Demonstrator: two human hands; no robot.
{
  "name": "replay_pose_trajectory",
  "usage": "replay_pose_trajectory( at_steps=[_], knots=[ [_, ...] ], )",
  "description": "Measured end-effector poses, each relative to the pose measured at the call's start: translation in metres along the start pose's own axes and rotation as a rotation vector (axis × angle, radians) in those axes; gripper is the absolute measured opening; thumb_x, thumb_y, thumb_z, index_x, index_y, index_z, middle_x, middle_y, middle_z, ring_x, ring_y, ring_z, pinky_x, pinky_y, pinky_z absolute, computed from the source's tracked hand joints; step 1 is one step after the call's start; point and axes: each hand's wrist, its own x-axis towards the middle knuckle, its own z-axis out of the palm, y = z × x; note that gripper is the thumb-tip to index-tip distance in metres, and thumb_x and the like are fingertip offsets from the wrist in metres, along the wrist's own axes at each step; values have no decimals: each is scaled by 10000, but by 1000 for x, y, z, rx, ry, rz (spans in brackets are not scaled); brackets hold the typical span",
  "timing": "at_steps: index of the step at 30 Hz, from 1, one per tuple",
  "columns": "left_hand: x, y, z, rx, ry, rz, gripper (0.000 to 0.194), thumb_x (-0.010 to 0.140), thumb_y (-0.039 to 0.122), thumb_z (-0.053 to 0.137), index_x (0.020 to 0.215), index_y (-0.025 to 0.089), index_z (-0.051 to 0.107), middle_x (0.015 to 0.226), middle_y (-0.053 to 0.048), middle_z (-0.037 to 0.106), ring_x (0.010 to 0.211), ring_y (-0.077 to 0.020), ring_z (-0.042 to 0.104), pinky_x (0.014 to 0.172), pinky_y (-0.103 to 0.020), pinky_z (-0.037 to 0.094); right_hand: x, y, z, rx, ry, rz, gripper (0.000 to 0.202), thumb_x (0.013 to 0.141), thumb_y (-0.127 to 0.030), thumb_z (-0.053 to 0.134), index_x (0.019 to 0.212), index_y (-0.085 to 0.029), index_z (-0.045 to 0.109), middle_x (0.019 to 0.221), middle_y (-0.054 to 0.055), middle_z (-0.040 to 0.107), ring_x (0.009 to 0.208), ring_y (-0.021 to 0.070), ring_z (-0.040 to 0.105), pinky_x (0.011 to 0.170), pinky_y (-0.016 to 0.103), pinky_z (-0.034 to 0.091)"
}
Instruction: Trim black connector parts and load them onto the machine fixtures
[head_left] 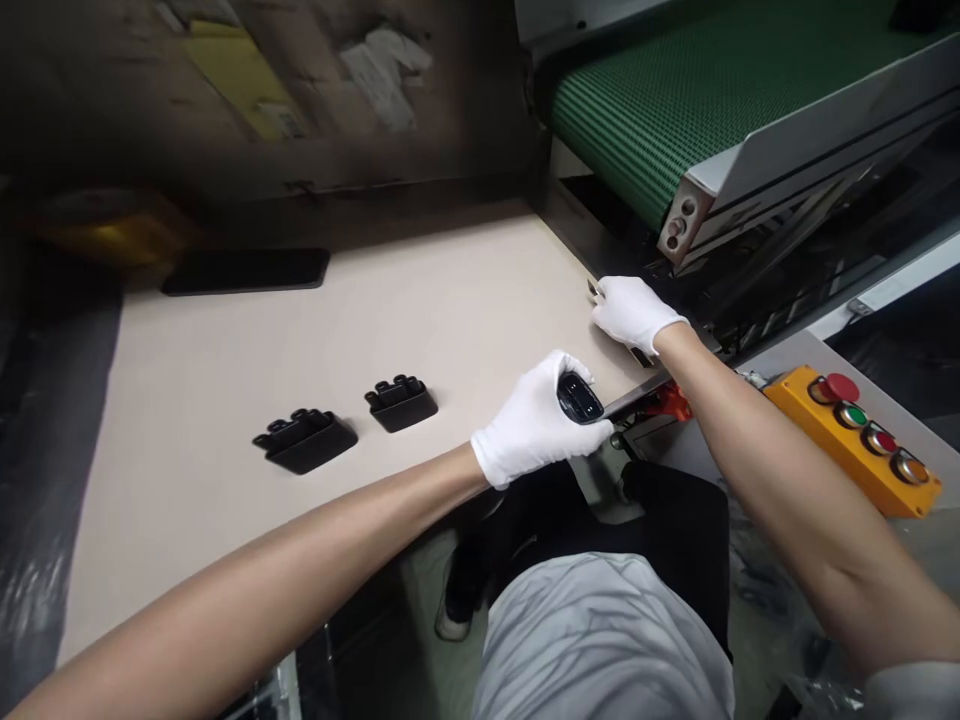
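My left hand (536,420), in a white glove, grips a glossy black oval part (580,398) just over the front right edge of the table. Its thumb and fingers wrap round the sides of the part. My right hand (634,312), also gloved in white, is closed at the table's right edge. A thin tool tip (595,289) pokes out past its fingertips, and a dark end (641,357) shows below the palm; the rest is hidden by the hand. Two black moulded pieces with several finger-like stubs, a nearer one (307,442) and another one (401,403), lie left of my left hand.
A flat black slab like a phone (247,271) lies at the back left of the beige tabletop (225,360). A green conveyor belt (637,120) rises at the back right. An orange control box (855,440) with several buttons stands at the right.
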Motion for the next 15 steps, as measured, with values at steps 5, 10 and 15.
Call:
replay_pose_trajectory(
  at_steps=[5, 10, 15],
  knots=[
    [2, -2, 1, 63, -12, 108, 343, 646, 204, 794, 817, 195, 497, 705, 62, 576, 611, -108, 534, 548, -242, 443, -103, -3, 7, 800, 187, -1, 207, 960, -312, 564, 1069, -189, 688, 788, 8, 609, 708, 145, 552, 657, 270, 460],
    [2, -5, 2, 59, -29, 203, 285, 635, 125, 752, 796, 178, 523, 724, 53, 583, 628, -104, 534, 558, -239, 444, -231, 5, 63, 1647, -207, 485, 374, 908, -463, 706, 1185, -224, 629, 693, -52, 492, 540, 91, 437, 483, 215, 362],
    [0, -7, 1, 87, -32, 197, 269, 642, 143, 755, 816, 173, 552, 741, 42, 607, 642, -120, 567, 556, -245, 470, -322, 4, 132, 1685, -496, 817, 390, 862, -578, 726, 992, -215, 666, 651, -32, 490, 503, 86, 419, 467, 213, 320]
  ],
)
